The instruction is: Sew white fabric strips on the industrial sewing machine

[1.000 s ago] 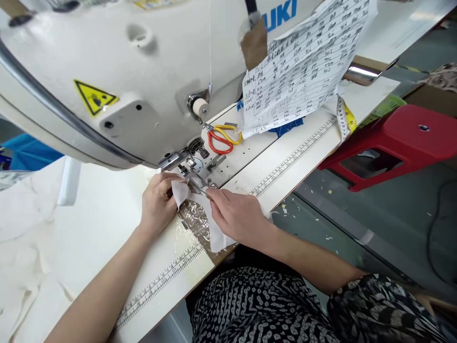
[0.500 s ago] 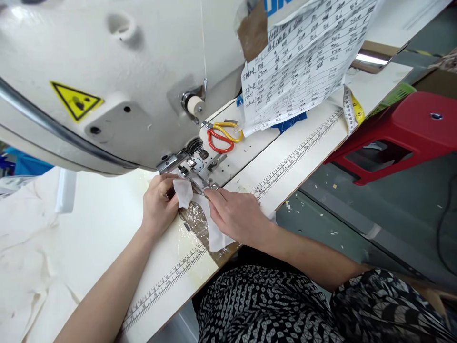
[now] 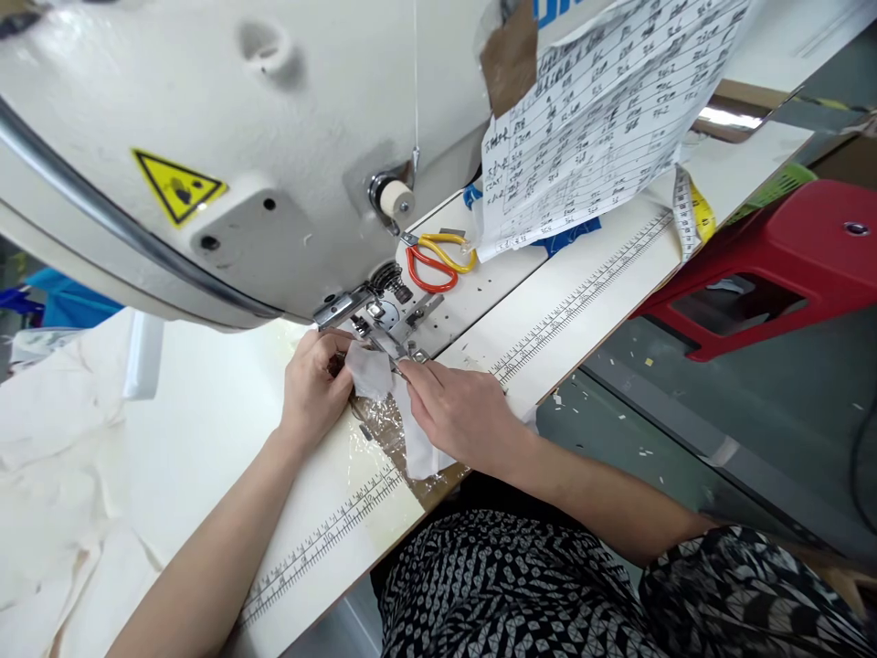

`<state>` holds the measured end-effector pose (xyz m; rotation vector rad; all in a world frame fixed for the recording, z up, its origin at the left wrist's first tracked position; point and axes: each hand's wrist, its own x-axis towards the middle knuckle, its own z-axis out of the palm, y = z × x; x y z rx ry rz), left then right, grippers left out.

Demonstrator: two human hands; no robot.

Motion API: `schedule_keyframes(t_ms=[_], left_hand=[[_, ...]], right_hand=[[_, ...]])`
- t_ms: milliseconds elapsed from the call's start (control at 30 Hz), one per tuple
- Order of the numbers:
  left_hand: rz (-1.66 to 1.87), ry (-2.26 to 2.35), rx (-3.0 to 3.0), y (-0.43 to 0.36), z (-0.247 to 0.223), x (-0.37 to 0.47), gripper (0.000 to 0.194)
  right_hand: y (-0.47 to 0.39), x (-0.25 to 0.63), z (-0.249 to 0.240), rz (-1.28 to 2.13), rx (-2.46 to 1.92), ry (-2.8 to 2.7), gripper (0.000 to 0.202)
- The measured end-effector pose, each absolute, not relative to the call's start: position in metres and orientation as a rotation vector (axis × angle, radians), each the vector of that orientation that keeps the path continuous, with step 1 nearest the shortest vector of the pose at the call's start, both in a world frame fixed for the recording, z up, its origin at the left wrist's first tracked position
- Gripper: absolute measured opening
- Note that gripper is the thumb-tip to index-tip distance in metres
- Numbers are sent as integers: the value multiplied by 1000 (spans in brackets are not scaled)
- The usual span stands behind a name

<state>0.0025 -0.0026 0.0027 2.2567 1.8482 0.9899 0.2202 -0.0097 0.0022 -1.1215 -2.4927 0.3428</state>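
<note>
In the head view, the white cloth (image 3: 370, 370) is held just in front of the metal foot parts (image 3: 392, 345) of the sewing machine (image 3: 288, 119), with a lower strip hanging over clear film (image 3: 385, 428) on the surface (image 3: 206, 402). The grip of the left hand (image 3: 316, 388) is clamped on the cloth's upper edge. The fingertips of the right hand (image 3: 470, 411) are brought together beside the metal parts; what is pinched there cannot be told.

A fingertip could be caught, since both hands are placed close to the foot; the needle itself cannot be made out. The cloth could be puckered or skewed if it were pulled unevenly by the two hands, and its loose strip could be folded under. The scissors (image 3: 439, 263) could be knocked if the right hand were swung outward.

A hand hazard is pictured on the yellow warning label (image 3: 179, 186). Blue brand lettering (image 3: 558, 9) is cut off by the top edge. Rows of handwritten figures are carried by the paper sheet (image 3: 609, 128), "cm" seemingly among them. Ruler numerals (image 3: 582, 297) are too small to be read surely.
</note>
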Motion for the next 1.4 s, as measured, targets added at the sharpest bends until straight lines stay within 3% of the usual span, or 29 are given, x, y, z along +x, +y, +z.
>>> schedule_keyframes(t_ms=[233,400,667,833,1033,1400], left_hand=[[1024,1789,2425,-4,2,2,12],[862,1770,2675,-3,4,3,6],[671,1528,2841,-17,15,4,25],[475,1705,2903,-28,13,16,31],[426,1930,2811,-32,7,37,34],[333,1928,2830,-46,8,43,41]], right_hand=[[-9,219,5,364,-1160,-2506,33],[-8,216,5,378,-1171,-2537,32],[-33,247,11,571,-1196,-2413,27],[-67,299,20,831,-995,-2355,21],[-85,320,25,781,-953,-2377,27],[-92,323,19,777,-891,-2401,27]])
